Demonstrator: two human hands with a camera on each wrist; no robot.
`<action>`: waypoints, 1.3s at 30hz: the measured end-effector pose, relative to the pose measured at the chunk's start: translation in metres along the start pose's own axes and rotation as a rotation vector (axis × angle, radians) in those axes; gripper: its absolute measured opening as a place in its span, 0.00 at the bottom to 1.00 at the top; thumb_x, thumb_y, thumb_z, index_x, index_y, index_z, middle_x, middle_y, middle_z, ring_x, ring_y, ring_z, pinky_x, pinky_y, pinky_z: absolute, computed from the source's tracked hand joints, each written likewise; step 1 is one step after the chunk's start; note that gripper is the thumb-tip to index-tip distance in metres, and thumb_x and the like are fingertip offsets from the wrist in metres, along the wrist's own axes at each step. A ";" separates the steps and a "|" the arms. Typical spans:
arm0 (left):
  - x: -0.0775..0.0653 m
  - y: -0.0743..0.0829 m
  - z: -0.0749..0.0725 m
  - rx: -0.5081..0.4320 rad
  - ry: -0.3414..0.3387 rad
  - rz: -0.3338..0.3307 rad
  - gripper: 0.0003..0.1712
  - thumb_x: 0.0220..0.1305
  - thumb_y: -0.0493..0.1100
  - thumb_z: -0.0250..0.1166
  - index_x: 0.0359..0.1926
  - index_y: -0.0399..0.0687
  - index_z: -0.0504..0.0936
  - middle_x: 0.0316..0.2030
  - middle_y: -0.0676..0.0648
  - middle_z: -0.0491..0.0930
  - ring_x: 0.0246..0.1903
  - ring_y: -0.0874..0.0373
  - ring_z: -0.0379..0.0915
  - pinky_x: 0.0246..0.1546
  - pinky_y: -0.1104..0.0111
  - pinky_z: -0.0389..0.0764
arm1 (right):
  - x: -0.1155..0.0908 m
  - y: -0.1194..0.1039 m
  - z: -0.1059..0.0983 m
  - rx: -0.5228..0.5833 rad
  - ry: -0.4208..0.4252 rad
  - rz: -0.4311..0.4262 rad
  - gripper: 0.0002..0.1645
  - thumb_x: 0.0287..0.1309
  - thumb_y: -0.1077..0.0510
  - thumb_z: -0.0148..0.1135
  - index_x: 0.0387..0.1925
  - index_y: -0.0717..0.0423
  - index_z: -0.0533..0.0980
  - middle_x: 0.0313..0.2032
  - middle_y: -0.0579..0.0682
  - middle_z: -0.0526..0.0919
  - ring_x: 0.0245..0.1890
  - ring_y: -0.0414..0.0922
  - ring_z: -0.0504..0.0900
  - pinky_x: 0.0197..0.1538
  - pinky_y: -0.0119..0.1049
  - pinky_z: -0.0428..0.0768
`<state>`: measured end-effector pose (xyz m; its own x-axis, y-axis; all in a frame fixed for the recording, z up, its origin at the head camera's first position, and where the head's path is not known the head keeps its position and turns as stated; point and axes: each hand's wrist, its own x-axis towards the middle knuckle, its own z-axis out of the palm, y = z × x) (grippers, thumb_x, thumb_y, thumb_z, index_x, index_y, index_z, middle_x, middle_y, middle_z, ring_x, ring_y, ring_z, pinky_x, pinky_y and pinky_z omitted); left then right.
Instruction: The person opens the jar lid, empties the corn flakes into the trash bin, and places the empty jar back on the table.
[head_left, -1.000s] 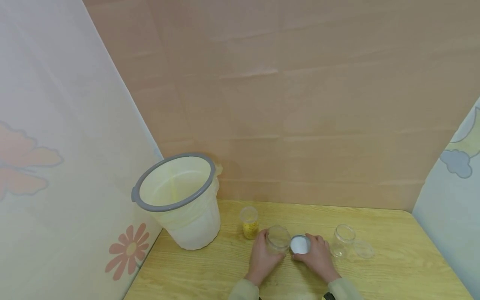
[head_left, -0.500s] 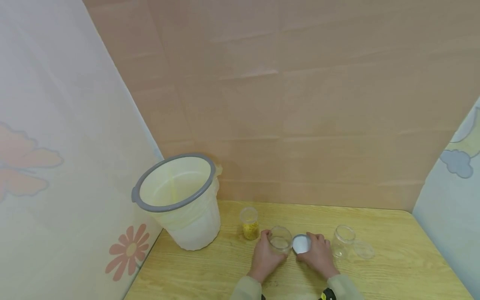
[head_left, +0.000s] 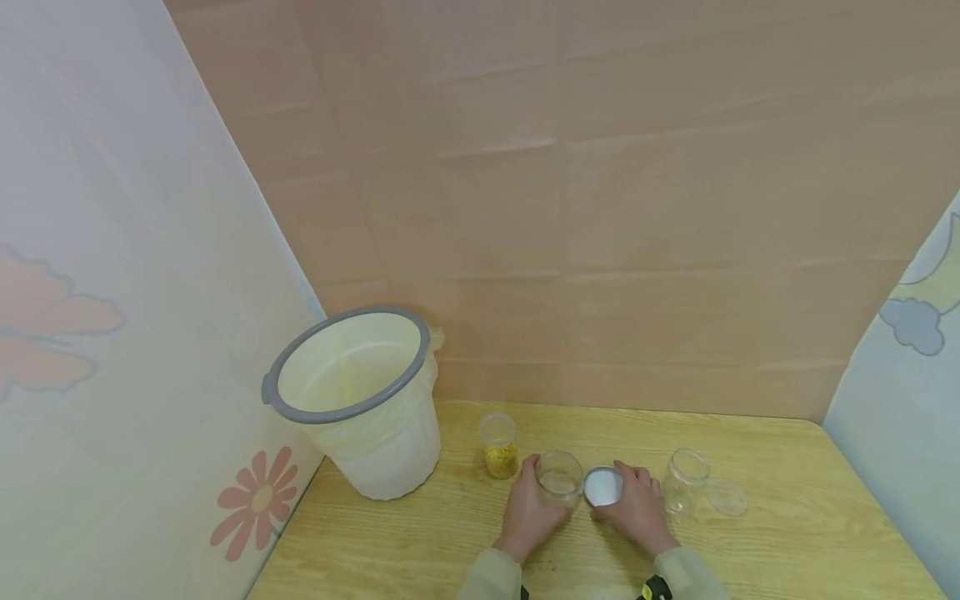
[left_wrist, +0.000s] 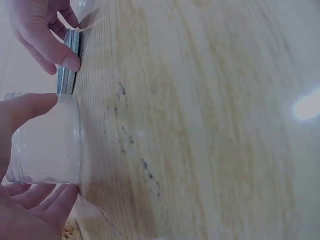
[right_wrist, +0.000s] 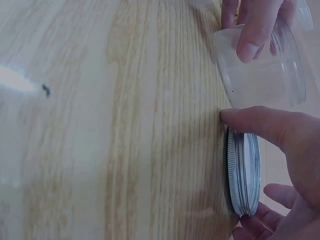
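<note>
My left hand [head_left: 531, 510] grips a clear, open-topped jar [left_wrist: 47, 145] that stands upright on the table, thumb on one side and fingers on the other. Just right of it, my right hand [head_left: 633, 508] holds a silver screw lid [right_wrist: 243, 172] by its ribbed edge, thumb and fingers at opposite sides. The lid lies flat with its white inner face [head_left: 602, 487] up, close beside the jar. In the left wrist view the right thumb [left_wrist: 70, 62] rests at the lid's edge.
A clear jar of small yellow pieces [head_left: 500, 457] stands behind my left hand. To the right are another clear jar [head_left: 686, 483] and a clear disc-shaped lid [head_left: 727, 497]. A lined bin with a grey rim [head_left: 382, 396] stands at the left on the wooden table [head_left: 795, 517].
Both hands have shifted slightly to the right, with the jar and the silver lid moving along a little. During the last half second almost nothing differs.
</note>
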<state>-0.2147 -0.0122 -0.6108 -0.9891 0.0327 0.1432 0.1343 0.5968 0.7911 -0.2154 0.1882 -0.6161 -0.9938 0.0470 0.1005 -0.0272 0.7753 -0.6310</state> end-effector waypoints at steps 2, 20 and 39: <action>0.000 0.000 -0.001 0.010 -0.003 0.001 0.56 0.37 0.42 0.84 0.68 0.38 0.66 0.57 0.36 0.78 0.54 0.41 0.77 0.54 0.48 0.78 | 0.000 0.000 0.000 -0.003 0.001 -0.005 0.62 0.29 0.51 0.88 0.64 0.75 0.66 0.53 0.74 0.71 0.51 0.70 0.69 0.48 0.64 0.73; -0.005 0.018 -0.047 0.003 0.033 0.112 0.54 0.48 0.40 0.82 0.73 0.39 0.63 0.67 0.37 0.68 0.64 0.38 0.67 0.61 0.47 0.72 | -0.008 -0.010 -0.006 0.085 0.057 -0.029 0.57 0.37 0.54 0.84 0.66 0.74 0.65 0.57 0.76 0.68 0.56 0.72 0.64 0.52 0.66 0.68; 0.008 0.017 -0.107 -0.016 0.327 0.264 0.42 0.51 0.42 0.82 0.64 0.43 0.72 0.59 0.44 0.74 0.60 0.44 0.69 0.59 0.46 0.73 | -0.026 -0.028 -0.017 0.238 0.179 -0.037 0.46 0.47 0.47 0.81 0.62 0.66 0.72 0.57 0.68 0.72 0.56 0.64 0.67 0.50 0.59 0.71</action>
<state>-0.2139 -0.0875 -0.5331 -0.8500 -0.0745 0.5215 0.3843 0.5894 0.7106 -0.1871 0.1756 -0.5881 -0.9576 0.1477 0.2473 -0.1085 0.6105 -0.7846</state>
